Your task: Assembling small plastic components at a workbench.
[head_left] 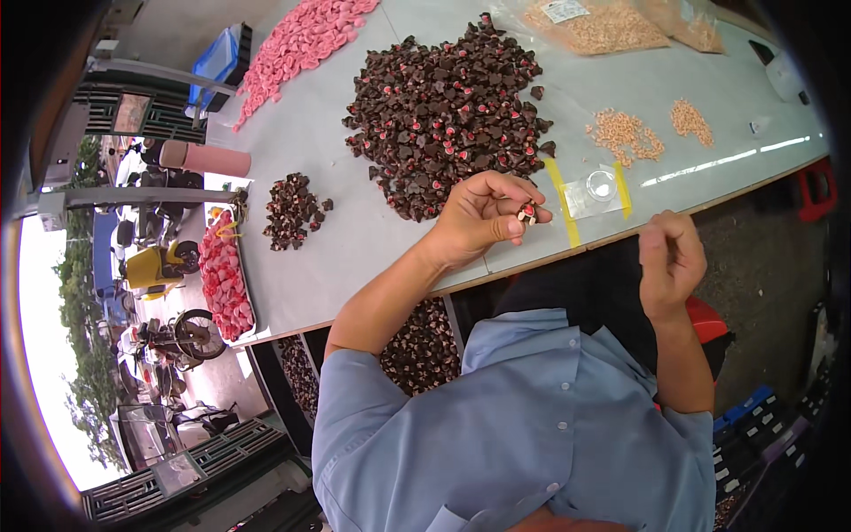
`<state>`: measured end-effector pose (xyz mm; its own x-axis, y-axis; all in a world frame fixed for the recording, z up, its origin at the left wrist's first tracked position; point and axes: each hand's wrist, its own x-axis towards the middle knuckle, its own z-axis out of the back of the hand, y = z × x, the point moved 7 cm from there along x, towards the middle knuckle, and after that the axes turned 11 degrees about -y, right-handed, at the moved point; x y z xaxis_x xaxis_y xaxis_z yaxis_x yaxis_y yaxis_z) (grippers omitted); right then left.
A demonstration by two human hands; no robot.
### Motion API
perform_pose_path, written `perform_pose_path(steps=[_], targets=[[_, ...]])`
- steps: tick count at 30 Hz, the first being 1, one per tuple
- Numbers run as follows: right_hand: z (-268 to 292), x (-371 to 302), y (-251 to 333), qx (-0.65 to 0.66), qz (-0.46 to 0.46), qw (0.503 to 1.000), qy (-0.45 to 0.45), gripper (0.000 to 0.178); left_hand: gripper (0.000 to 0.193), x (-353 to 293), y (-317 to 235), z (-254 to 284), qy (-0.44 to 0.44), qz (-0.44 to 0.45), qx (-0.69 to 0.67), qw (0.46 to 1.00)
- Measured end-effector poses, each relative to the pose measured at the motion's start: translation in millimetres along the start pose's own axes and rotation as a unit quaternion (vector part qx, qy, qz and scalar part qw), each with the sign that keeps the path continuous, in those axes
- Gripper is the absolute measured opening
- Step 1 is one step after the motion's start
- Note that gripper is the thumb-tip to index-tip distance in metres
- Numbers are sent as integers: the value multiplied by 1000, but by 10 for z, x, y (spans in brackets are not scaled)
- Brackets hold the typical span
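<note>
My left hand (483,217) is raised over the table's near edge and pinches one small dark brown piece with a red and white centre (526,212) between thumb and fingers. Just beyond it lies a large heap of the same dark brown pieces (448,111). My right hand (669,262) is held up off the table edge to the right, fingers curled together; whether it holds anything cannot be made out. A small clear round container (601,186) taped down with yellow tape sits between the two hands.
A smaller pile of dark pieces (292,208) lies at the left. Pink pieces (297,40) are spread at the far left, and a bag of red ones (226,279) lies at the table's left edge. Tan pellets (625,135) and clear bags of them (603,27) lie far right.
</note>
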<state>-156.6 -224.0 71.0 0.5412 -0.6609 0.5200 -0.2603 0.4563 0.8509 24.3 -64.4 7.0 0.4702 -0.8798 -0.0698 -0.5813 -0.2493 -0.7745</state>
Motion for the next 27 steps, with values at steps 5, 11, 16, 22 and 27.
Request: perform_pose_path(steps=[5,11,16,22,27], targets=[[-455,0,236,-70,91,989,91,12,31,-29,-62,-34,18,-70,89,993],[-704,-63,272,-86,135,981,108,20,27,-40,-59,-120,31,-131,129,982],[-763,-86,273,-103,148,978,107,19,26,-65,-23,-127,22,-113,121,986],[-751,-98,233,-101,156,977,101,18,25,-53,-21,-148,29,-131,158,978],[-741,-78,223,-103,158,978,93,19,26,-30,-34,-131,22,-145,164,976]])
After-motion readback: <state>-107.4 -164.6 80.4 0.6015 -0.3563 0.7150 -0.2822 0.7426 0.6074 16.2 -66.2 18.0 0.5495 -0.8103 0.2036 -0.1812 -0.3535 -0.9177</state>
